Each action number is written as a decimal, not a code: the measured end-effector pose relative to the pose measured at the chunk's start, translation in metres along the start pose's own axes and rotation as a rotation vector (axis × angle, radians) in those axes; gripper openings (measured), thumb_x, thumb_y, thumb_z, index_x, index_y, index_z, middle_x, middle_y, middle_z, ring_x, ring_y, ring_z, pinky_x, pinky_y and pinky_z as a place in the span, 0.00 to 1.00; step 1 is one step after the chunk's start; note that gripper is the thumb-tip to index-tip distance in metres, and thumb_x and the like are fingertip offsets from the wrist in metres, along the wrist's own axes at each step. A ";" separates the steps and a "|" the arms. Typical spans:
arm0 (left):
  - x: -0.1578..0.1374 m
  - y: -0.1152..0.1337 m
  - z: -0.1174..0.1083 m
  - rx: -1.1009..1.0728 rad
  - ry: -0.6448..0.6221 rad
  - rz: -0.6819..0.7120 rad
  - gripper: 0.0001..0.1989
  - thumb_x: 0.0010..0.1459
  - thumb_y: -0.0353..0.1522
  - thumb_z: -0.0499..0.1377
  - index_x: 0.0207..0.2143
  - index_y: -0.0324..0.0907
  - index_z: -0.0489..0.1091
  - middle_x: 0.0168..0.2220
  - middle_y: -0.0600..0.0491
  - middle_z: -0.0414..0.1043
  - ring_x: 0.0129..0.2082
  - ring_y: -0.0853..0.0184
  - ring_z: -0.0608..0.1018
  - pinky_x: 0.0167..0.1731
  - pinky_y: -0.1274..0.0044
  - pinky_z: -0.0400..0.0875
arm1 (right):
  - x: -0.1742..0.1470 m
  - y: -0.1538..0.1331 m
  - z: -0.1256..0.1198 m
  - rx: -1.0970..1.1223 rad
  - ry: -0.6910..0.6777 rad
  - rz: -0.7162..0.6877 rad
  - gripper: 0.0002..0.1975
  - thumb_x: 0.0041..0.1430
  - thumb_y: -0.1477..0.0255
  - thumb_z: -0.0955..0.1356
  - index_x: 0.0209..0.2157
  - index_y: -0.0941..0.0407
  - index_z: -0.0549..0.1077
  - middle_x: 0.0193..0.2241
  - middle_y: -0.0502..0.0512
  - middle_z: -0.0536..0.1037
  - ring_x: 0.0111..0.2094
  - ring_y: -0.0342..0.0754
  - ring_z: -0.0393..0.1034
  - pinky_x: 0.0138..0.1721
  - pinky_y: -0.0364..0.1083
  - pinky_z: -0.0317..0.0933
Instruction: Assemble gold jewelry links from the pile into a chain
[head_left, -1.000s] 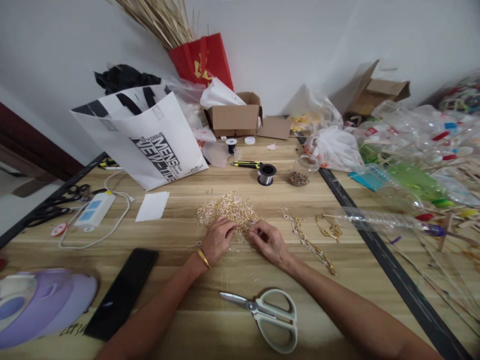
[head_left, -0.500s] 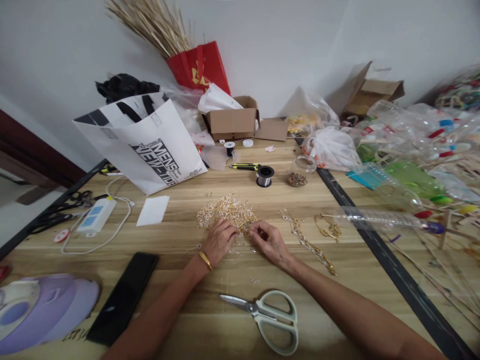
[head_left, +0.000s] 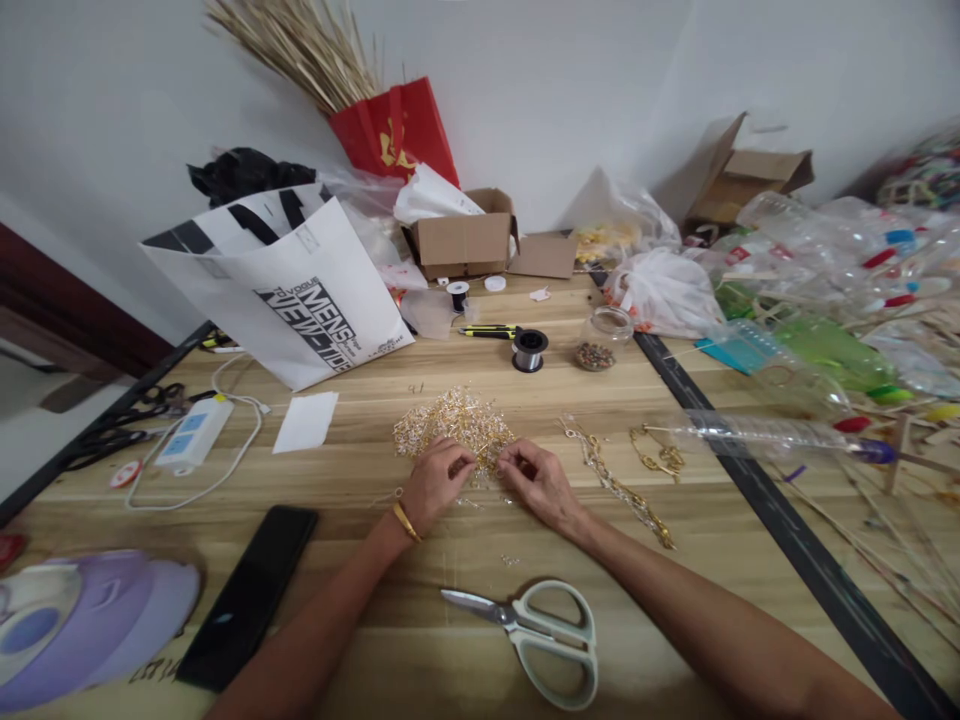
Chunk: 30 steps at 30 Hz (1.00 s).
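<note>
A heap of small gold and clear beads or findings lies in the middle of the wooden table. My left hand, with a gold bracelet at its wrist, rests at the near edge of the heap, thumb and forefinger pinched together. Facing it from the right, my right hand is also pinched at the heap's edge. Whatever either pinch holds is too small to make out. Gold and clear chains lie right of my right hand. White-handled scissors lie nearer to me.
A black phone and a white power strip are at the left. Behind the heap stand a wire spool, a yellow-black cutter and a jar of beads. Plastic bottles crowd the right side, beyond a black strip.
The fingers of my left hand have shifted slightly, the thumb and forefinger now showing a rounder pinch. My right hand stays nearly where it was.
</note>
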<state>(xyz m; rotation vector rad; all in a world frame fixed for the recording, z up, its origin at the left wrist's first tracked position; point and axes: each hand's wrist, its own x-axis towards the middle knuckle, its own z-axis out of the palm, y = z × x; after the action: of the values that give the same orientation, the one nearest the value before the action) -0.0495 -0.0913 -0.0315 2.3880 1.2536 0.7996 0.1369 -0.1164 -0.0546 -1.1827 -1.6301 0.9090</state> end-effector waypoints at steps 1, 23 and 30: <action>0.000 -0.001 0.000 -0.029 0.014 -0.007 0.04 0.53 0.25 0.58 0.26 0.40 0.69 0.27 0.54 0.72 0.31 0.68 0.72 0.37 0.74 0.65 | 0.000 0.000 0.000 0.003 0.001 0.001 0.08 0.56 0.69 0.64 0.28 0.58 0.69 0.20 0.48 0.67 0.21 0.40 0.59 0.22 0.39 0.53; -0.002 0.005 0.005 0.098 -0.097 0.050 0.04 0.55 0.27 0.57 0.30 0.40 0.71 0.31 0.51 0.72 0.35 0.66 0.71 0.41 0.71 0.64 | 0.000 0.001 0.001 -0.013 0.008 -0.014 0.08 0.57 0.68 0.64 0.28 0.58 0.70 0.21 0.49 0.68 0.22 0.41 0.60 0.22 0.39 0.54; -0.002 0.009 0.004 0.136 -0.141 0.050 0.05 0.57 0.28 0.55 0.30 0.40 0.70 0.31 0.51 0.70 0.37 0.64 0.68 0.40 0.71 0.64 | 0.000 0.002 0.001 -0.005 0.007 -0.025 0.08 0.57 0.68 0.64 0.28 0.58 0.70 0.21 0.49 0.68 0.22 0.41 0.60 0.23 0.40 0.55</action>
<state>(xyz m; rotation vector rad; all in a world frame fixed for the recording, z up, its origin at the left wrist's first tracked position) -0.0425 -0.0983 -0.0307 2.5432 1.2323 0.5650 0.1366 -0.1158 -0.0568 -1.1657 -1.6391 0.8843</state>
